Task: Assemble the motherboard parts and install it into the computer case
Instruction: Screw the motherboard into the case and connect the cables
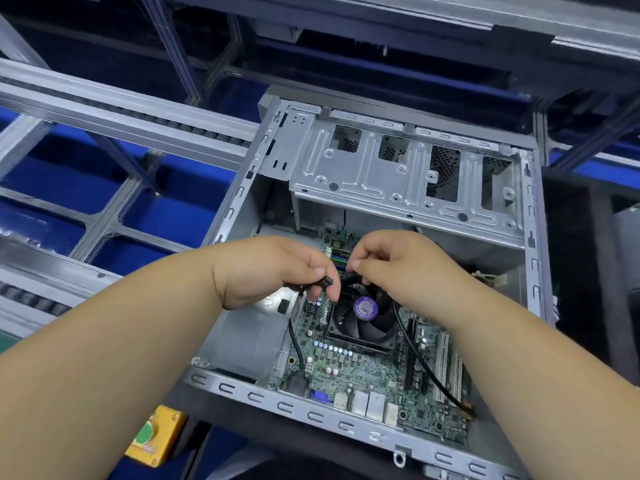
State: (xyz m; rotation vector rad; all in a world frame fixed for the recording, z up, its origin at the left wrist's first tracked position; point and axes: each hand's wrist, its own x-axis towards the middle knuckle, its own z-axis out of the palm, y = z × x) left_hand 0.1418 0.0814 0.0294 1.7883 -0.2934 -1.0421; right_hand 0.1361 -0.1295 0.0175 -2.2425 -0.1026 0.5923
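Motherboard [349, 367] lies flat inside the open computer case [408, 174], its port edge toward the near rim, its long axis seemingly running left to right. Over the cooler fan [360, 322], both hands meet: the left hand [273, 271] pinches a small black connector [325, 281], and the right hand [398, 263] pinches a black cable [420, 362] that trails across the board toward the near right corner.

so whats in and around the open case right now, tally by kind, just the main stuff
hands: 2, left hand, right hand
black cables: 2, one held, one at the board's left edge
motherboard: 1
cooler fan: 1
computer case: 1
yellow button box: 1
total: 8
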